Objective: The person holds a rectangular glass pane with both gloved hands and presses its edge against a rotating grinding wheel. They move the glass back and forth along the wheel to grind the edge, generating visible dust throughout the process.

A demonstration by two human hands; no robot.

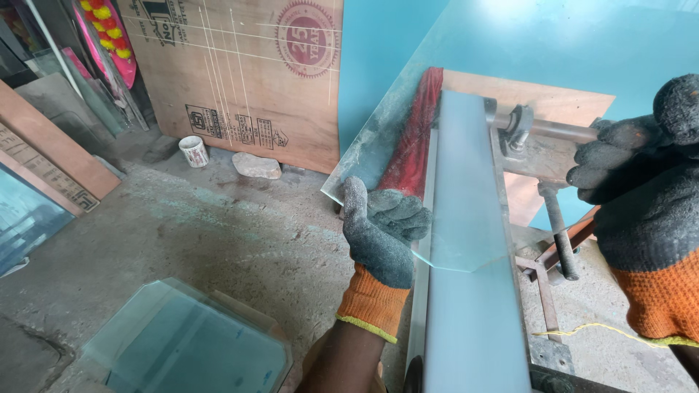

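My left hand [380, 233], in a grey glove with an orange cuff, grips the near left edge of a large clear glass sheet [408, 120]. The sheet lies tilted over a long pale belt [466, 240] of a metal machine. Its near corner is cut at an angle and rests on the belt. My right hand [641, 182], in the same kind of glove, is closed around a metal bar [561, 131] at the machine's right side. A red strip [415, 138] runs under the glass beside the belt.
A stack of glass panes with cut corners [189, 342] lies on the concrete floor at lower left. A plywood board [240, 73] leans against the wall, with a small cup [194, 151] and a stone [256, 165] before it. More glass leans at far left.
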